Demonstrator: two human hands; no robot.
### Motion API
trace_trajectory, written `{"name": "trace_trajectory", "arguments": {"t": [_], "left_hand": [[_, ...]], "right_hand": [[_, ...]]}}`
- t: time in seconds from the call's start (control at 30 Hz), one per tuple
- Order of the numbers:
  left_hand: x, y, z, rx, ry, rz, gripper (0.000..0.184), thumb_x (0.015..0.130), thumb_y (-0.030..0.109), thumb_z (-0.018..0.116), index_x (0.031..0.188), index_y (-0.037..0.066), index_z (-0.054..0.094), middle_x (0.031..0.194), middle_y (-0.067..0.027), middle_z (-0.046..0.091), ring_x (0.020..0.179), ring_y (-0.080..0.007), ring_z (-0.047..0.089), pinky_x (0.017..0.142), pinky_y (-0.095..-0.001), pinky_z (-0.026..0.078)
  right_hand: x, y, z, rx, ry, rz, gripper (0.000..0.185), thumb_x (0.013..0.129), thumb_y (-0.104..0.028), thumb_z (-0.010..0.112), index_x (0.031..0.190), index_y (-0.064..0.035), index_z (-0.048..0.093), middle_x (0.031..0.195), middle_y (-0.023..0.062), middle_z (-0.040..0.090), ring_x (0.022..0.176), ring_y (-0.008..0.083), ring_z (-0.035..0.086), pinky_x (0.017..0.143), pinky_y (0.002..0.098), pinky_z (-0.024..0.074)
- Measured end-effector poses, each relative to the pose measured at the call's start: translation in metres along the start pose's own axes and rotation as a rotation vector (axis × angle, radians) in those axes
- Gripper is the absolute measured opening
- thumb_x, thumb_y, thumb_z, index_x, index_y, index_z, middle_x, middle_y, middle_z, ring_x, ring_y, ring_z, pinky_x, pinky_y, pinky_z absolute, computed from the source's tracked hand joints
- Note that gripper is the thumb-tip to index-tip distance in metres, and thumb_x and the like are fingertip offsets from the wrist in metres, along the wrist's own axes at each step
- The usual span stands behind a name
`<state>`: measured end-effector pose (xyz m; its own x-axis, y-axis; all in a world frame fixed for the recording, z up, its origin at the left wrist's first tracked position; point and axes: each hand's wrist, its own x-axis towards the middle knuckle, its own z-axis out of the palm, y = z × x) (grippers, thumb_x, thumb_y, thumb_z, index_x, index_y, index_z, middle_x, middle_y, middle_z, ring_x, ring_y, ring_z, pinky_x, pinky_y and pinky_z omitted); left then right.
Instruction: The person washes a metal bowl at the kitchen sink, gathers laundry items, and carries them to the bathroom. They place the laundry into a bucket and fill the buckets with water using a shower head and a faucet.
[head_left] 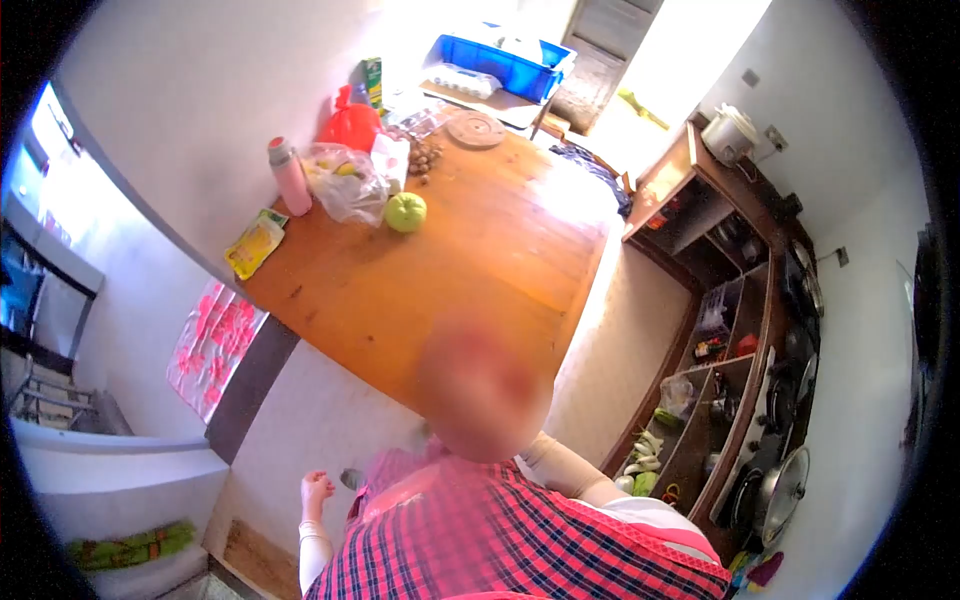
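1. At eleven o'clock from the right forearm (572,468), seemingly the nearer, a round green fruit (405,212) is seen on the tabletop (400,300).
2. Left hand (317,488): held slack, loosely parted, apparently unladen.
3. Right hand: blurred over, grip cannot be told.

Rice cooker (732,135), pan (780,500) and vegetables (647,463) mark this as a kitchen.

A blur (485,390) seemingly hides the right hand.
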<state>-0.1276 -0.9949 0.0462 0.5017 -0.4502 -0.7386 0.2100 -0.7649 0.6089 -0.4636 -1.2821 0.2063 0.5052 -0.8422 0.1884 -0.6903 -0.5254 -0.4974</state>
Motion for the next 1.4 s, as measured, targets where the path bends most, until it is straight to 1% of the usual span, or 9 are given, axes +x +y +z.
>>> {"name": "trace_trajectory", "arguments": {"t": [0.27, 0.37, 0.57, 0.6, 0.7, 0.9, 1.0, 1.1, 1.4], "left_hand": [[-0.020, -0.062, -0.034, -0.069, 0.064, -0.100, 0.030, 0.075, 0.005, 0.050, 0.104, -0.001, 0.053, 0.071, -0.0095, 0.058, 0.055, -0.0162, 0.058, 0.045, -0.0270, 0.048], [-0.041, -0.089, -0.055, -0.108, 0.092, -0.154, 0.029, 0.075, 0.005, 0.049, 0.103, -0.002, 0.052, 0.068, -0.0092, 0.057, 0.054, -0.0167, 0.058, 0.044, -0.0270, 0.047], [-0.076, -0.137, -0.082, -0.279, 0.166, -0.180, 0.029, 0.076, 0.007, 0.049, 0.103, -0.002, 0.052, 0.069, -0.0090, 0.057, 0.055, -0.0170, 0.059, 0.044, -0.0267, 0.047], [-0.083, -0.144, -0.085, -0.307, 0.175, -0.175, 0.029, 0.076, 0.007, 0.049, 0.103, -0.002, 0.052, 0.070, -0.0091, 0.058, 0.056, -0.0167, 0.059, 0.044, -0.0266, 0.048], [-0.102, -0.165, -0.092, -0.362, 0.198, -0.174, 0.029, 0.076, 0.008, 0.049, 0.103, -0.003, 0.052, 0.072, -0.0093, 0.058, 0.056, -0.0160, 0.060, 0.045, -0.0263, 0.048], [-0.122, -0.214, -0.099, -0.424, 0.237, -0.249, 0.027, 0.078, 0.008, 0.049, 0.103, -0.002, 0.053, 0.073, -0.0093, 0.058, 0.054, -0.0163, 0.059, 0.044, -0.0265, 0.048], [-0.130, -0.228, -0.100, -0.435, 0.250, -0.264, 0.026, 0.079, 0.007, 0.049, 0.103, -0.002, 0.052, 0.073, -0.0098, 0.058, 0.054, -0.0166, 0.059, 0.043, -0.0270, 0.048], [-0.130, -0.252, -0.099, -0.461, 0.252, -0.256, 0.025, 0.080, 0.007, 0.049, 0.103, -0.002, 0.052, 0.073, -0.0100, 0.058, 0.053, -0.0165, 0.059, 0.043, -0.0269, 0.048], [-0.139, -0.279, -0.105, -0.496, 0.274, -0.247, 0.024, 0.082, 0.007, 0.047, 0.103, -0.002, 0.052, 0.075, -0.0095, 0.058, 0.054, -0.0157, 0.059, 0.044, -0.0267, 0.048]], "right_hand": [[0.005, -0.012, 0.009, 0.052, -0.071, -0.225, 0.021, 0.072, -0.020, 0.063, 0.090, -0.0100, 0.059, 0.084, 0.0119, 0.055, 0.078, 0.0319, 0.057, 0.063, 0.0431, 0.0466], [0.000, -0.016, 0.035, 0.017, -0.328, -0.120, 0.024, 0.075, -0.026, 0.059, 0.095, -0.0117, 0.060, 0.084, 0.0128, 0.057, 0.081, 0.0319, 0.058, 0.065, 0.0423, 0.0473], [-0.005, -0.042, 0.082, -0.146, -0.863, -0.258, 0.031, 0.078, -0.035, 0.054, 0.100, -0.0139, 0.059, 0.092, 0.0128, 0.060, 0.086, 0.0320, 0.058, 0.069, 0.0416, 0.0482], [-0.009, -0.048, 0.083, 0.031, -0.850, -0.347, 0.033, 0.078, -0.033, 0.055, 0.103, -0.0133, 0.058, 0.096, 0.0128, 0.060, 0.090, 0.0317, 0.058, 0.071, 0.0418, 0.0482], [-0.015, -0.073, 0.094, -0.163, -0.888, -0.392, 0.033, 0.078, -0.031, 0.057, 0.106, -0.0131, 0.057, 0.098, 0.0133, 0.060, 0.092, 0.0313, 0.057, 0.074, 0.0412, 0.0477], [-0.030, -0.091, 0.114, 0.165, -0.897, -0.417, 0.032, 0.077, -0.027, 0.060, 0.105, -0.0128, 0.058, 0.094, 0.0141, 0.061, 0.090, 0.0326, 0.057, 0.077, 0.0412, 0.0461], [-0.035, -0.105, 0.114, -0.057, -0.877, -0.484, 0.031, 0.076, -0.027, 0.061, 0.104, -0.0129, 0.058, 0.091, 0.0144, 0.061, 0.088, 0.0328, 0.057, 0.074, 0.0420, 0.0462], [-0.056, -0.062, 0.172, 0.034, -0.988, -0.386, 0.030, 0.075, -0.026, 0.061, 0.102, -0.0130, 0.059, 0.087, 0.0145, 0.061, 0.084, 0.0331, 0.058, 0.071, 0.0427, 0.0462], [-0.067, -0.132, 0.126, -0.168, -0.961, -0.484, 0.031, 0.077, -0.029, 0.056, 0.101, -0.0100, 0.057, 0.090, 0.0159, 0.061, 0.085, 0.0329, 0.059, 0.072, 0.0416, 0.0470]]}}
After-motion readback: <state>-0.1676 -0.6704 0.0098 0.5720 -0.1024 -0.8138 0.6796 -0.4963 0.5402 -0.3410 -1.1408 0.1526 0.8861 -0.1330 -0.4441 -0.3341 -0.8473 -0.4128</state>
